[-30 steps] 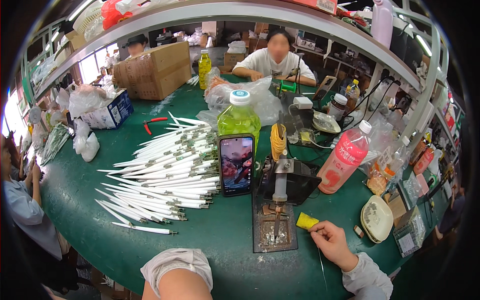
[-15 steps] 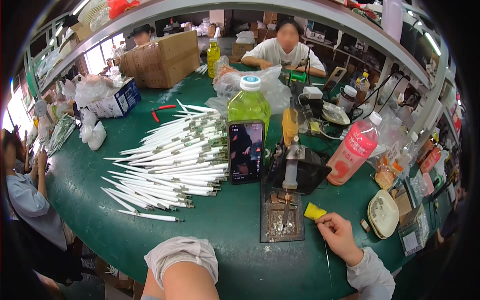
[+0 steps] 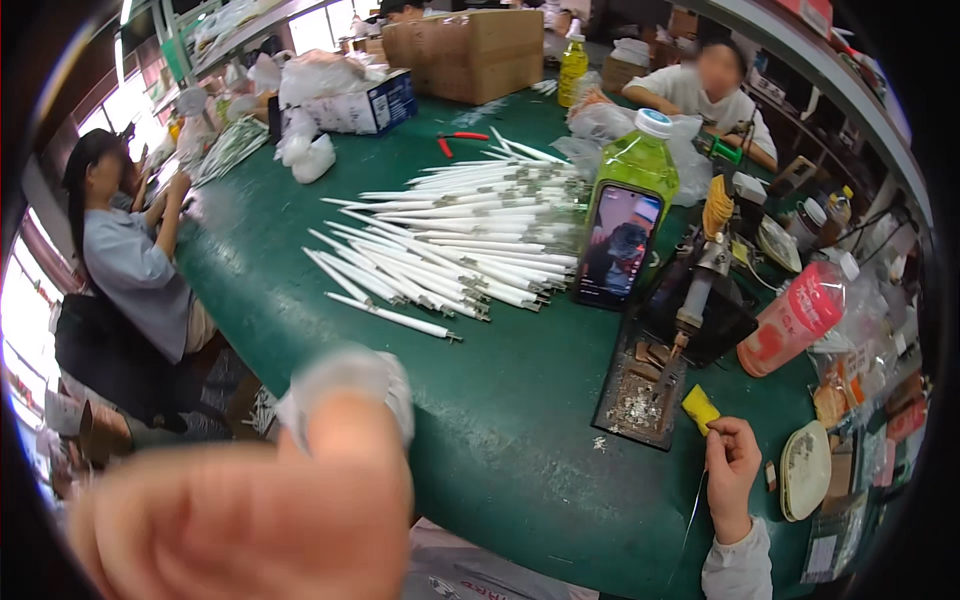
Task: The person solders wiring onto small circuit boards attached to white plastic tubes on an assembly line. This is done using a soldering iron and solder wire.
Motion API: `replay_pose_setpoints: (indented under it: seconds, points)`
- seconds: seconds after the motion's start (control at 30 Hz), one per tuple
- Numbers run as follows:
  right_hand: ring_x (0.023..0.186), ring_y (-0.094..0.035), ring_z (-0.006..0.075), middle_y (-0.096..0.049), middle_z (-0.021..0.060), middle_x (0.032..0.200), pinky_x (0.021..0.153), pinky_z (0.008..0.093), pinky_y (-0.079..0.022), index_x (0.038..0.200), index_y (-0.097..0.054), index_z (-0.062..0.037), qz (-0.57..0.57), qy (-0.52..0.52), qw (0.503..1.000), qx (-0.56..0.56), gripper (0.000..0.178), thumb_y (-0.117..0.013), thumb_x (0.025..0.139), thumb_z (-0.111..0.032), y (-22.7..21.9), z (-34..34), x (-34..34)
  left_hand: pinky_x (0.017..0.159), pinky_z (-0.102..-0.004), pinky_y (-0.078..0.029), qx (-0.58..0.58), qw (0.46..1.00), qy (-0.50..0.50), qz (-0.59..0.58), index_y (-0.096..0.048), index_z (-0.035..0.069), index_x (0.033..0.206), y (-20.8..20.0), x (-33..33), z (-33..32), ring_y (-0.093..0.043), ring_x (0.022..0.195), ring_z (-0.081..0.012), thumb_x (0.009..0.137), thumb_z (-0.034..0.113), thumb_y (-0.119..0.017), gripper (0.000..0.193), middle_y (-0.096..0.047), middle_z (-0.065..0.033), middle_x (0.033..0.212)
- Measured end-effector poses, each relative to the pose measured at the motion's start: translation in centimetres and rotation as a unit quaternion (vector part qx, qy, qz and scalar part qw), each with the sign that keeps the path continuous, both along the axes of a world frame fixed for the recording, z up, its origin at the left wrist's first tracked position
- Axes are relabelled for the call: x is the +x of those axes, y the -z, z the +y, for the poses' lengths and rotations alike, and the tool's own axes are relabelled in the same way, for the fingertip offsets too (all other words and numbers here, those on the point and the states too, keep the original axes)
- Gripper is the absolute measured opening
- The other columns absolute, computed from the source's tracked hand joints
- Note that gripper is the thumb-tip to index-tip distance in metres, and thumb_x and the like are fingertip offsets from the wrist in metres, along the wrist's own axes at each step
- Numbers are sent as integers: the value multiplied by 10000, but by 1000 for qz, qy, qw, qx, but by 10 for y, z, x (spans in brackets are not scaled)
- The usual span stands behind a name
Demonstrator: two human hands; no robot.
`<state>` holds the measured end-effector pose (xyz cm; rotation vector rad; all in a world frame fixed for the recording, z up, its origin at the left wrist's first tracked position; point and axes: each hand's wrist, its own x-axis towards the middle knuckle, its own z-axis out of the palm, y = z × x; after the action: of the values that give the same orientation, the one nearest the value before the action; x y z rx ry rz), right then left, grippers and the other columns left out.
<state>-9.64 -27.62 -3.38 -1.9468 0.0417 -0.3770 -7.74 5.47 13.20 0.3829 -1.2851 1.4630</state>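
My left hand (image 3: pixel 250 520) looms large and blurred at the lower left, close to the camera, its fingers smeared by motion. At the right, my right hand (image 3: pixel 735 462) pinches the end of a small yellow piece (image 3: pixel 700 408) above the green table; a thin, bright solder-like wire (image 3: pixel 692 515) trails down from the same fingers. Just left of that hand stands a soldering iron (image 3: pixel 692 305), clamped tip-down over a dark tray (image 3: pixel 640 400) littered with silvery bits. A fanned pile of white pen-shaped sticks (image 3: pixel 450 235) with metal ends covers the middle of the table.
A phone (image 3: pixel 618 245) leans on a green bottle (image 3: pixel 640 160). Pink bottle (image 3: pixel 795 315) and pale dishes (image 3: pixel 805 470) stand at right. Red-handled pliers (image 3: pixel 462 137), bags and a cardboard box (image 3: pixel 465 50) lie farther back. Two co-workers sit at left (image 3: pixel 140 250) and far right (image 3: pixel 715 95).
The view has swung left, shifting the table contents rightward. My left hand has come up into view, near the camera. My right hand keeps its pinch on the yellow piece.
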Motion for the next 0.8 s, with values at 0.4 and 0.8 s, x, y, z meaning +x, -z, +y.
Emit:
replay_pose_setpoints:
  seconds: [0.4, 0.8]
  points:
    - [557, -521, 40, -594, 13, 669, 505, 187, -394, 902, -625, 16, 8, -68, 997, -31, 76, -610, 827, 22, -10, 35, -10, 753, -355, -442, 644, 474, -497, 337, -573, 50, 869, 137, 89, 92, -506, 873, -251, 700, 155, -728, 252, -515, -81, 881]
    - [561, -517, 26, -611, 8, 735, 492, 178, -413, 1021, -591, 1, 71, -240, 968, 34, 251, -679, 786, -12, -43, 82, -11, 615, -373, -461, 720, 564, -167, 369, -518, 44, 877, 106, 53, -17, -570, 717, -290, 785, 125, -696, 216, -546, -103, 795]
